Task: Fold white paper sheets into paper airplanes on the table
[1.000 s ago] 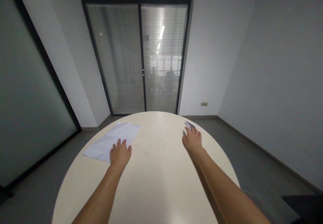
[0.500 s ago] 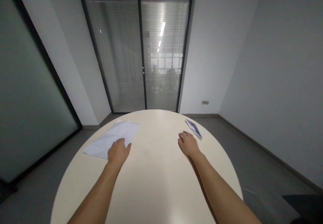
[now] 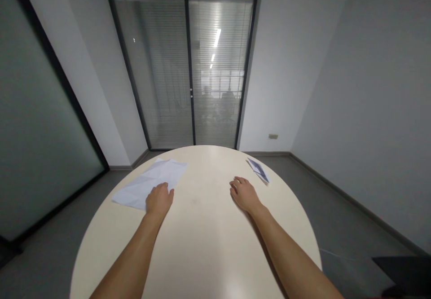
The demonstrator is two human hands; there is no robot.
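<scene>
The round worktop (image 3: 198, 245) spreads out from the near side, both forearms reaching over it. The left hand (image 3: 159, 199) lies palm down over the near edge of a creased white paper sheet (image 3: 151, 175); its fingertips are partly hidden, so I cannot tell whether they pinch it. The sheet's long axis slants from near left to far right. The right hand (image 3: 244, 194) is unclosed, fingers lightly bent, with nothing in it. A small folded paper (image 3: 258, 170) with purplish panels lies just to its right and slightly farther, clearly nearer this hand than the left, its long axis slanting from far left to near right. The worktop's curved edge runs just beyond both papers; open surface separates the two hands. Farther off stands a glazed partition with blinds (image 3: 217, 115).
</scene>
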